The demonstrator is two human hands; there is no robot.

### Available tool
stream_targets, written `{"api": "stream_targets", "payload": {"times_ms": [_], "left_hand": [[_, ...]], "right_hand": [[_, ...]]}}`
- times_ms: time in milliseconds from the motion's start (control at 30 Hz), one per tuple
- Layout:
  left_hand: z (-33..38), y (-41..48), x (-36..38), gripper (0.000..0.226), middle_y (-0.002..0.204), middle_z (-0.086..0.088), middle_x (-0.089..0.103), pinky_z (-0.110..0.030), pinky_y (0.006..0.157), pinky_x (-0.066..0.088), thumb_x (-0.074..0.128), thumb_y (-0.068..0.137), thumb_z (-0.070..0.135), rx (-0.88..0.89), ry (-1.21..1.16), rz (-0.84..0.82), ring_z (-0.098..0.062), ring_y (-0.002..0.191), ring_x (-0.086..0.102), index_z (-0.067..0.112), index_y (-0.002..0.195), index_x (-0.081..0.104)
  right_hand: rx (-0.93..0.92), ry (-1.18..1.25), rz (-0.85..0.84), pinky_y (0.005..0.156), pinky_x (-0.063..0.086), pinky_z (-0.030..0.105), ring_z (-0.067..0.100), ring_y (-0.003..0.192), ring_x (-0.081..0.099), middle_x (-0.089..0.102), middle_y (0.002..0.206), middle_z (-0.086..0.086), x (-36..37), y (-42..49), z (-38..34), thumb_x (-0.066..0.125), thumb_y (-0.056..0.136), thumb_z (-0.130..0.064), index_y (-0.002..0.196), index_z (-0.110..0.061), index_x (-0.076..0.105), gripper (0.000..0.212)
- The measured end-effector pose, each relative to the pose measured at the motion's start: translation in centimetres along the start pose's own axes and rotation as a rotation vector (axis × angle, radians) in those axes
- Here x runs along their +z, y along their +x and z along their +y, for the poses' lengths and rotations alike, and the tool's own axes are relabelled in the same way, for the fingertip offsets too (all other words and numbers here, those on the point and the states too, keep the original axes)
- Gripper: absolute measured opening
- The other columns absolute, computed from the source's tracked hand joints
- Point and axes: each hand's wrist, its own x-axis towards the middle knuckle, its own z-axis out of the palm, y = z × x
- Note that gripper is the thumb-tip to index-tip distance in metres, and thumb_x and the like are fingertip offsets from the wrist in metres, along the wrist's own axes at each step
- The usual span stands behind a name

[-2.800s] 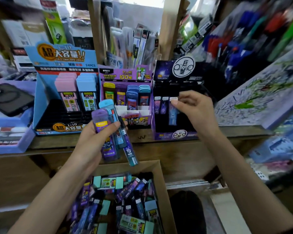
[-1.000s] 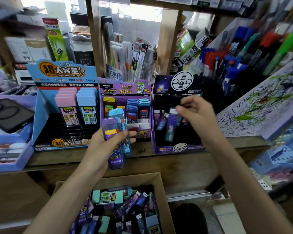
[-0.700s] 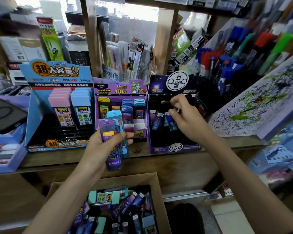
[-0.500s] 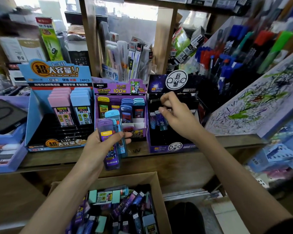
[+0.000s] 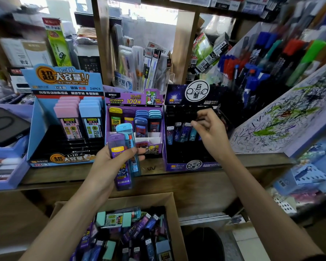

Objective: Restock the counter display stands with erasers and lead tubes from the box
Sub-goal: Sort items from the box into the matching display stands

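My left hand (image 5: 109, 162) grips a purple lead tube (image 5: 120, 161) and a blue lead tube (image 5: 129, 140) upright in front of the purple middle stand (image 5: 134, 99). My right hand (image 5: 211, 132) reaches into the dark stand (image 5: 194, 164). Its fingers are curled, with the fingertips at the tops of several slim lead tubes (image 5: 178, 131) standing in a row. Whether it pinches one is unclear. Below the counter, the cardboard box (image 5: 174, 208) holds many lead tubes and a teal eraser (image 5: 112, 219).
A blue stand (image 5: 64, 81) at left holds pink and blue tubes. A purple tray (image 5: 8, 151) with a black phone case sits far left. Pen racks (image 5: 262, 53) and a scribbled test pad (image 5: 282, 117) crowd the right. The wooden counter edge (image 5: 158, 176) runs above the box.
My right hand set a slim tube into the dark stand and now stays at the row's tops. My left hand no longer holds the slim tube, only the two wide ones.
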Motion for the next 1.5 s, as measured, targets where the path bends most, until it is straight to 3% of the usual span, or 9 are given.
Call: {"api": "stream_targets", "payload": {"times_ms": [233, 400, 533, 800, 900, 1067, 1200, 1333, 1500], "left_hand": [[-0.1, -0.3, 0.0, 0.032, 0.094, -0.009, 0.074, -0.026, 0.061, 0.056, 0.064, 0.076, 0.017, -0.020, 0.010, -0.010, -0.022, 0.088, 0.071, 0.014, 0.108, 0.061], [-0.2, -0.5, 0.2, 0.024, 0.093, -0.010, 0.074, -0.025, 0.060, 0.056, 0.060, 0.085, 0.009, -0.040, -0.005, -0.009, -0.022, 0.087, 0.072, 0.014, 0.109, 0.061], [-0.1, -0.8, 0.8, 0.027, 0.093, -0.009, 0.074, -0.025, 0.060, 0.056, 0.062, 0.079, 0.013, -0.035, -0.015, -0.036, -0.021, 0.086, 0.072, 0.014, 0.107, 0.062], [0.1, -1.5, 1.4, 0.020, 0.095, -0.011, 0.074, -0.027, 0.061, 0.057, 0.059, 0.084, 0.009, -0.039, -0.029, -0.059, -0.024, 0.088, 0.071, 0.012, 0.102, 0.065], [0.5, -1.8, 0.9, 0.020, 0.095, -0.012, 0.074, -0.028, 0.064, 0.057, 0.059, 0.085, 0.011, -0.038, 0.018, -0.095, -0.025, 0.090, 0.071, 0.013, 0.104, 0.065], [1.3, -2.1, 0.8, 0.020, 0.092, -0.015, 0.074, -0.028, 0.064, 0.057, 0.062, 0.083, 0.010, -0.064, 0.069, -0.166, -0.027, 0.085, 0.072, 0.012, 0.102, 0.066], [1.7, -2.1, 0.6, 0.019, 0.091, -0.014, 0.074, -0.027, 0.064, 0.057, 0.062, 0.082, 0.010, -0.054, 0.085, -0.180, -0.026, 0.084, 0.072, 0.012, 0.101, 0.066], [1.7, -1.2, 0.0, 0.012, 0.083, -0.005, 0.075, -0.021, 0.060, 0.055, 0.066, 0.079, 0.009, 0.005, 0.167, -0.067, -0.015, 0.076, 0.072, 0.012, 0.090, 0.069], [1.8, -0.1, -1.5, 0.012, 0.086, -0.010, 0.075, -0.024, 0.063, 0.058, 0.060, 0.084, 0.009, 0.019, 0.111, -0.023, -0.021, 0.079, 0.072, 0.009, 0.095, 0.065]], "right_hand": [[0.008, -0.026, -0.103, 0.076, 0.048, 0.011, -0.002, 0.087, 0.063, 0.062, 0.094, -0.010, 0.8, 0.2, -0.3, 0.060, 0.090, -0.013, 0.091, -0.035, 0.052, 0.024], [0.109, -0.086, -0.032, 0.075, 0.052, 0.019, 0.009, 0.087, 0.063, 0.059, 0.091, -0.008, 1.7, 0.2, 0.2, 0.061, 0.090, -0.015, 0.096, -0.021, 0.055, 0.010], [0.129, -0.187, -0.002, 0.063, 0.044, 0.004, 0.010, 0.083, 0.061, 0.060, 0.090, -0.004, 2.2, 0.3, -0.1, 0.061, 0.090, -0.017, 0.095, -0.019, 0.056, 0.007], [0.084, -0.558, 0.073, 0.068, 0.049, 0.027, 0.011, 0.074, 0.056, 0.061, 0.081, -0.002, 2.2, -0.3, -1.7, 0.060, 0.091, -0.024, 0.095, -0.009, 0.064, 0.016], [-0.020, -0.376, 0.094, 0.062, 0.048, 0.025, 0.009, 0.068, 0.057, 0.061, 0.075, -0.005, 3.1, -2.1, -3.6, 0.057, 0.092, -0.029, 0.089, -0.014, 0.063, 0.017], [0.186, 0.096, -0.307, 0.078, 0.054, 0.031, 0.018, 0.088, 0.063, 0.067, 0.091, 0.004, 6.7, -2.7, -7.3, 0.060, 0.090, -0.030, 0.094, -0.016, 0.065, 0.016], [0.208, 0.159, -0.409, 0.060, 0.043, 0.013, 0.002, 0.070, 0.058, 0.064, 0.080, -0.002, 7.4, -1.6, -8.1, 0.063, 0.088, -0.019, 0.091, -0.015, 0.066, 0.005], [0.217, 0.178, -0.321, 0.053, 0.045, 0.015, 0.002, 0.055, 0.057, 0.064, 0.068, -0.001, 5.8, -0.3, -8.2, 0.064, 0.086, -0.009, 0.081, -0.012, 0.064, 0.006], [0.113, 0.070, -0.037, 0.059, 0.050, 0.021, 0.007, 0.064, 0.062, 0.066, 0.076, 0.000, 1.6, 2.8, -8.4, 0.062, 0.088, -0.009, 0.083, -0.022, 0.059, 0.014]]}}
